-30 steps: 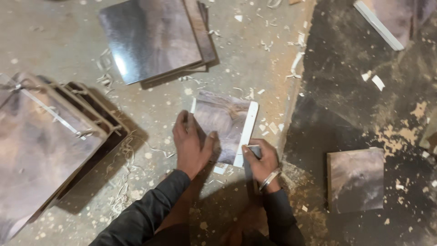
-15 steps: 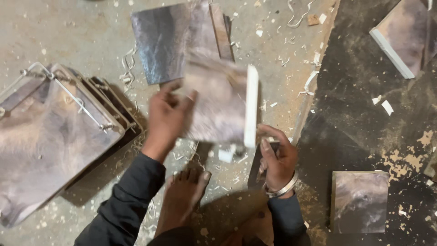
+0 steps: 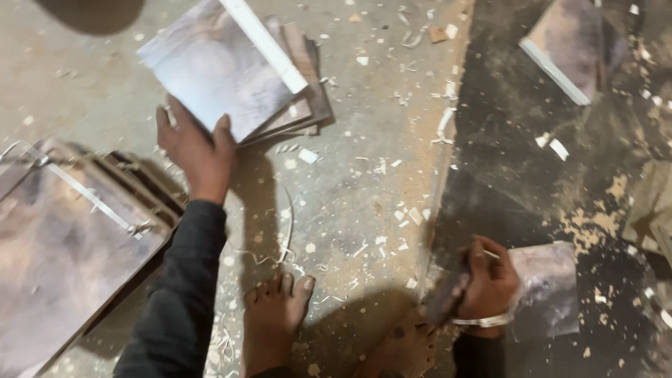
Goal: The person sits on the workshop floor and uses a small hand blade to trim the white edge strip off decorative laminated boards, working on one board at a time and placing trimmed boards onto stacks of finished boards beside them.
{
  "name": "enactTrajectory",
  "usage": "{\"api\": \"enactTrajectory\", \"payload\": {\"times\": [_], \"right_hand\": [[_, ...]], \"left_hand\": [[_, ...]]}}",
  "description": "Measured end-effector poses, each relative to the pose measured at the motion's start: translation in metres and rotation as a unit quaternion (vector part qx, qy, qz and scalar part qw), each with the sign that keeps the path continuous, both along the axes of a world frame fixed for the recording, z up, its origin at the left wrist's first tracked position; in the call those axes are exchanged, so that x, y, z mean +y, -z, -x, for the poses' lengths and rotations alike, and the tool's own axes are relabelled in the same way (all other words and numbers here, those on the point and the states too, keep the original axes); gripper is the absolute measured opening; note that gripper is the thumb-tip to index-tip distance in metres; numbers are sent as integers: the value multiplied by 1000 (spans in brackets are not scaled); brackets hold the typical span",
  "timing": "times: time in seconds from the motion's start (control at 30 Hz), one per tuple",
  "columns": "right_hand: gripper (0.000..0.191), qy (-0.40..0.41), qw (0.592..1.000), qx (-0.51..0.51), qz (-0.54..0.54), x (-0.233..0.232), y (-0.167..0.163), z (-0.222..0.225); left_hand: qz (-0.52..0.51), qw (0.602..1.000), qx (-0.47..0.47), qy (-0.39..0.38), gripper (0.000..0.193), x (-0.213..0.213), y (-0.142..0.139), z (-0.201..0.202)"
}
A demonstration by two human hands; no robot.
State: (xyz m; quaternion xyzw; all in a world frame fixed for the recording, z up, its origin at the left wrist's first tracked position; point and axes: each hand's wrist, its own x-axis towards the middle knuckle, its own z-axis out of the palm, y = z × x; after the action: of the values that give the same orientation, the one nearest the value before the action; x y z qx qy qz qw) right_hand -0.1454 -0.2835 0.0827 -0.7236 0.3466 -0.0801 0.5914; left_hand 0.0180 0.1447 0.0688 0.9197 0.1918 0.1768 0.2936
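Note:
My left hand [image 3: 197, 148] grips the near edge of a square marbled panel [image 3: 213, 73] with a white side strip. It holds the panel tilted over a low stack of similar panels [image 3: 308, 105] on the floor. My right hand [image 3: 492, 281] is low at the right, closed around a dark, blurred tool [image 3: 444, 297]. It rests at the left edge of a small square panel [image 3: 553, 290] lying on the dark floor. My bare feet [image 3: 276, 315] are between the two arms.
A strapped bundle of large panels [image 3: 63, 231] leans at the left. Another white-edged panel [image 3: 567, 49] lies at the upper right. White shavings [image 3: 392, 231] and sawdust litter the concrete, and a dark floor patch [image 3: 518, 175] covers the right side.
My left hand has lifted the marbled panel from in front of me and carried it up and left over the stack. My right hand has moved right to the small panel.

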Motion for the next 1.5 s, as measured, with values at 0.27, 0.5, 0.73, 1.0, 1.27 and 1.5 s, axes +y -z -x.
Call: {"api": "enactTrajectory", "payload": {"times": [0.27, 0.5, 0.73, 1.0, 1.27, 1.5], "right_hand": [[62, 29, 849, 165, 502, -164, 17, 61], [85, -3, 843, 249, 477, -195, 20, 63], [69, -43, 889, 223, 397, -145, 22, 36], [70, -125, 909, 36, 396, -77, 53, -7], [72, -220, 934, -49, 278, -36, 50, -25], [44, -214, 961, 108, -136, -10, 22, -32]], "left_hand": [[-63, 997, -27, 37, 77, -30, 6, 38], [7, 968, -11, 252, 57, -143, 21, 80], [69, 896, 115, 424, 64, -220, 27, 104], [138, 871, 125, 454, 82, -258, 36, 75], [250, 913, 128, 294, 66, -235, 43, 38], [279, 910, 240, 194, 49, -178, 37, 57]]}}
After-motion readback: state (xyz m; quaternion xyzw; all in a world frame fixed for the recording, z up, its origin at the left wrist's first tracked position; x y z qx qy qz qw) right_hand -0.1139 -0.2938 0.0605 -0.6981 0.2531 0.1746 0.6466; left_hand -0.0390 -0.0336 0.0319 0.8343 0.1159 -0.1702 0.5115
